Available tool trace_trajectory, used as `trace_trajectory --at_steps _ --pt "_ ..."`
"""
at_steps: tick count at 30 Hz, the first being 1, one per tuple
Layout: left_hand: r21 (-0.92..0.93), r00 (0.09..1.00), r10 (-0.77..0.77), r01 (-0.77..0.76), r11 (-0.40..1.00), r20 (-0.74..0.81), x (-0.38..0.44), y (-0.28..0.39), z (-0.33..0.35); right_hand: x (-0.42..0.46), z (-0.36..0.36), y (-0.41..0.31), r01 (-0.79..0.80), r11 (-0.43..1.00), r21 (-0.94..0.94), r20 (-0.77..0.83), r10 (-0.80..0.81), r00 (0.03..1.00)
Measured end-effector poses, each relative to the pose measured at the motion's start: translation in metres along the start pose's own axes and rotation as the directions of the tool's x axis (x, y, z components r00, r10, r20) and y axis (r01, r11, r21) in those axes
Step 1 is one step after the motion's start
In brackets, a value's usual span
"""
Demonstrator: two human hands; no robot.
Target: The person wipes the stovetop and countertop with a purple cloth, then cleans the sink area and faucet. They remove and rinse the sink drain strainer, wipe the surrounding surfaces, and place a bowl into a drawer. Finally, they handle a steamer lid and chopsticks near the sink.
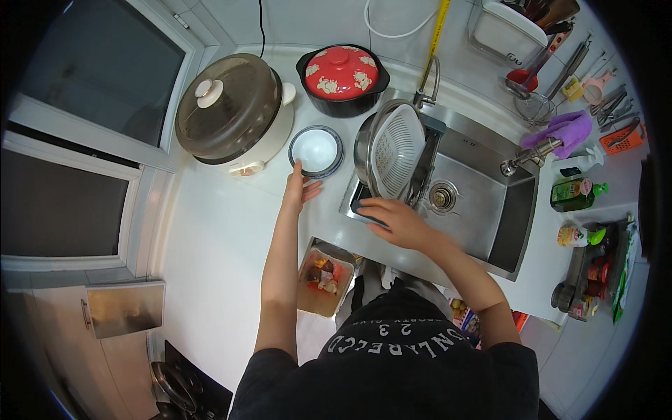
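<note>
My left hand (302, 186) is at the near rim of a stack of bowls (316, 150), white inside with blue-grey rims, on the white countertop (220, 236). Its thumb lies over the rim, the other fingers beside it. My right hand (394, 220) rests at the near end of a dark-edged rack (371, 214) across the sink's left side; whether its fingers grip the rack's end is unclear. In this rack a white plastic colander (398, 149) and metal bowls (363, 149) stand on edge.
An electric pot with a tinted lid (231, 110) and a black pot with a red lid (341, 73) stand behind the bowls. The steel sink (472, 194) with its faucet (433, 84) lies right. Below the counter edge, an open bin (323, 294) holds food scraps.
</note>
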State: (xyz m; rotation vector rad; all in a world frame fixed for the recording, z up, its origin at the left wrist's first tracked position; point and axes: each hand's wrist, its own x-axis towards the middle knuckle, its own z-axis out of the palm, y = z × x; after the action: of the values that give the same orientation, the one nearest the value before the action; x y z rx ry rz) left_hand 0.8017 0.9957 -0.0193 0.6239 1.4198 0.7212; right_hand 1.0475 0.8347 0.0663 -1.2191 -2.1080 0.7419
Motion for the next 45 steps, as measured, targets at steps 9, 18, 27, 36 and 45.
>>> trace_trajectory --at_steps 9,18,27,36,45 --pt "-0.066 0.978 -0.123 0.136 0.989 0.165 0.05 -0.001 0.004 -0.004 0.022 0.008 -0.216 0.943 0.253 0.079 0.202 0.976" --pt "0.245 0.914 0.404 -0.4 0.883 0.036 -0.071 0.067 0.003 -0.054 -0.024 0.001 -0.37 0.731 0.574 0.058 0.414 0.908" --pt "0.273 0.464 0.831 -0.879 0.391 0.307 -0.183 0.09 0.128 -0.017 -0.145 -0.025 -0.171 0.869 0.464 -0.357 0.36 0.862" --pt "0.076 0.092 0.881 -0.995 0.064 0.463 -0.181 0.024 0.264 -0.096 -0.217 0.022 -0.095 0.957 0.274 -0.511 0.229 0.829" --pt "-0.039 0.224 0.851 -0.961 0.274 0.475 -0.182 0.013 0.327 -0.137 -0.249 0.054 -0.029 0.996 0.083 -0.604 0.073 0.794"
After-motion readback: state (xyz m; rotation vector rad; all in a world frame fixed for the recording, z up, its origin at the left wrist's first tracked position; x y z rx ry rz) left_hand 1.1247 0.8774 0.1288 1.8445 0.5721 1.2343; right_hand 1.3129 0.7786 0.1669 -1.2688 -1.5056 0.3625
